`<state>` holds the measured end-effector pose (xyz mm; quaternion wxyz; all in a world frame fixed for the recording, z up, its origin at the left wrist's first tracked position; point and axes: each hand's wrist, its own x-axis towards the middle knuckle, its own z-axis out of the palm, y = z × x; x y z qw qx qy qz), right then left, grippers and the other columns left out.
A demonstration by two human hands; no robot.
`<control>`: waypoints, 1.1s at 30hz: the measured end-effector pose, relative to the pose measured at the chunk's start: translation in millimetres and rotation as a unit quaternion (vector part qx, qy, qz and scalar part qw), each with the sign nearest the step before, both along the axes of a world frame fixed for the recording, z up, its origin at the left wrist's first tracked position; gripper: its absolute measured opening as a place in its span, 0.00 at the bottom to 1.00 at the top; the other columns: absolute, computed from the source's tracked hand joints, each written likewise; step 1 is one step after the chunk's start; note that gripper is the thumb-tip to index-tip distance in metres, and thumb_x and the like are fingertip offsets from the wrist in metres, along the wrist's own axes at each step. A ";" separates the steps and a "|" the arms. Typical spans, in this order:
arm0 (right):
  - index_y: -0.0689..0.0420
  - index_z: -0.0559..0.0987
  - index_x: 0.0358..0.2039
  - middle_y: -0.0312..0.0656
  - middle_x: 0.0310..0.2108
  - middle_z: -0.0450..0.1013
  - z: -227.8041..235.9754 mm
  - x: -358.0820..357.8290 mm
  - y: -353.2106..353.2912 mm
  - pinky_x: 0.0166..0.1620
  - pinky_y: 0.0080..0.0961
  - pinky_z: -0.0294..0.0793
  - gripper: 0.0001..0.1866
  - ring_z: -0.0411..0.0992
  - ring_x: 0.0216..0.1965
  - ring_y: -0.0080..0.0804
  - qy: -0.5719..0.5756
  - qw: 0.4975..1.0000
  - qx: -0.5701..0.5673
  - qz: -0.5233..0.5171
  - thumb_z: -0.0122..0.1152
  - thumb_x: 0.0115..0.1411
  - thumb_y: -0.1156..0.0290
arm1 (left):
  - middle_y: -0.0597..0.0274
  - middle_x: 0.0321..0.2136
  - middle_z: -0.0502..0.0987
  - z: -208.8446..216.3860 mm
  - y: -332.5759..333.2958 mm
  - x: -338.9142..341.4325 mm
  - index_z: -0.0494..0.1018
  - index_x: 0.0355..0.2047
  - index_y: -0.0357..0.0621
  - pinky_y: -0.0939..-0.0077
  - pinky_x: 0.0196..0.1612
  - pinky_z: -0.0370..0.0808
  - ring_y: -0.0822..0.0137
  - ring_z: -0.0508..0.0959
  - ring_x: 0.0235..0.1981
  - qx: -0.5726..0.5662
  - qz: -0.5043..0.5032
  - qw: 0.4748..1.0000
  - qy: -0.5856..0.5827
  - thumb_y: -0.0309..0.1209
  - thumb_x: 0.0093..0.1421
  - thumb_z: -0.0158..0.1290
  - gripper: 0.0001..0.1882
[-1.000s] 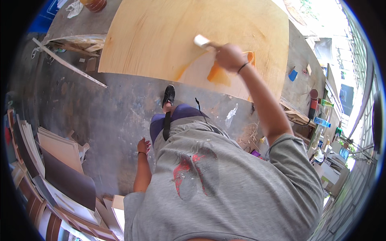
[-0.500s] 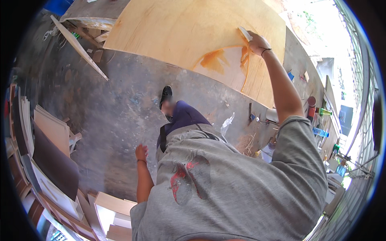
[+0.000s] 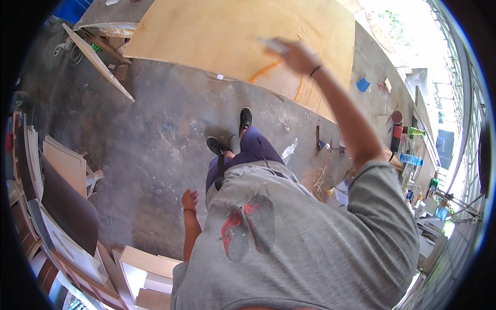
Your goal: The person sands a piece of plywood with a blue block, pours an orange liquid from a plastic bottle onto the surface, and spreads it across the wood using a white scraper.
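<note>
The right hand (image 3: 298,56) is raised out in front of the body, over a big plywood sheet (image 3: 217,36) that lies flat and spreads away from the person. Its fingers (image 3: 289,51) are curled tight round a pale brush (image 3: 274,45), blurred in this view, so the grip reads as closed though the single fingers cannot be told apart. The brush sticks out from the fingers toward the person's left and a little away from the body, its long axis roughly along the near edge of the sheet. Just below and to the near side of the fingers, orange streaks (image 3: 264,71) mark the wood; one runs leftward from under the hand, another drops toward the sheet's near edge on the wrist side. The broad bare part of the sheet lies to the left of the fingers and beyond them.

The left hand (image 3: 189,199) hangs low beside the hip, well apart from the sheet, with its fingers loosely bent and nothing in them. The right hand is by far the nearer to the wood. Under the person is a grey concrete floor (image 3: 155,139); stacked boards (image 3: 67,175) lean to the left of the free hand.
</note>
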<state>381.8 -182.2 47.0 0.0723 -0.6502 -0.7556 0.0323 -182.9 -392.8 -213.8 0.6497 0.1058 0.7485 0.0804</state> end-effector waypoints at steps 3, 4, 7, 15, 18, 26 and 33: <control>0.44 0.69 0.52 0.44 0.37 0.75 13.3 89.0 -1.5 0.40 0.33 0.71 0.22 0.74 0.38 0.41 0.093 0.966 -0.116 -0.213 0.49 0.54 0.70 | 0.64 0.31 0.77 20.8 19.5 17.5 0.65 0.44 0.51 0.75 0.28 0.66 0.72 0.74 0.28 0.086 0.028 0.996 0.017 0.46 0.60 0.42 0.18; 0.44 0.69 0.52 0.44 0.39 0.75 6.8 102.3 -4.6 0.42 0.32 0.70 0.23 0.73 0.40 0.41 0.076 0.959 -0.128 -0.243 0.47 0.54 0.71 | 0.64 0.31 0.77 24.0 22.1 24.5 0.65 0.45 0.51 0.75 0.28 0.66 0.72 0.74 0.28 0.088 0.029 0.996 0.014 0.45 0.60 0.42 0.18; 0.40 0.70 0.51 0.46 0.38 0.75 -17.4 90.7 -10.1 0.39 0.31 0.71 0.24 0.74 0.36 0.41 0.062 0.967 -0.120 -0.216 0.49 0.52 0.71 | 0.64 0.30 0.77 31.2 10.2 32.7 0.65 0.46 0.50 0.75 0.29 0.67 0.72 0.74 0.28 0.072 0.039 0.996 0.026 0.44 0.60 0.42 0.18; 0.34 0.69 0.51 0.45 0.21 0.72 17.7 -91.0 -64.9 0.26 0.39 0.71 0.29 0.73 0.23 0.42 -0.012 0.961 -0.224 0.163 0.45 0.47 0.73 | 0.63 0.30 0.76 10.9 -80.4 86.0 0.65 0.47 0.49 0.69 0.34 0.67 0.69 0.72 0.31 -0.103 -0.080 0.991 0.024 0.47 0.58 0.43 0.21; 0.36 0.68 0.52 0.45 0.26 0.74 32.4 -48.9 -65.0 0.25 0.35 0.71 0.32 0.73 0.23 0.40 -0.027 0.966 -0.249 0.067 0.43 0.45 0.78 | 0.62 0.30 0.76 16.7 -75.5 116.8 0.66 0.47 0.48 0.69 0.34 0.67 0.68 0.72 0.31 -0.050 -0.067 0.996 0.022 0.47 0.58 0.44 0.22; 0.40 0.71 0.48 0.43 0.22 0.73 -3.2 22.1 -96.8 0.27 0.37 0.73 0.25 0.75 0.26 0.41 -0.067 0.977 -0.199 0.021 0.47 0.47 0.73 | 0.63 0.28 0.76 27.4 -58.6 164.5 0.66 0.47 0.50 0.71 0.31 0.67 0.70 0.72 0.31 0.032 -0.004 0.999 0.039 0.46 0.58 0.44 0.21; 0.35 0.71 0.50 0.46 0.22 0.72 45.4 16.0 -104.9 0.29 0.39 0.72 0.28 0.74 0.27 0.44 0.029 0.977 -0.210 -0.005 0.47 0.45 0.72 | 0.65 0.26 0.73 15.3 -75.0 177.0 0.66 0.46 0.51 0.71 0.31 0.67 0.69 0.72 0.30 -0.008 -0.051 0.998 0.030 0.47 0.57 0.44 0.21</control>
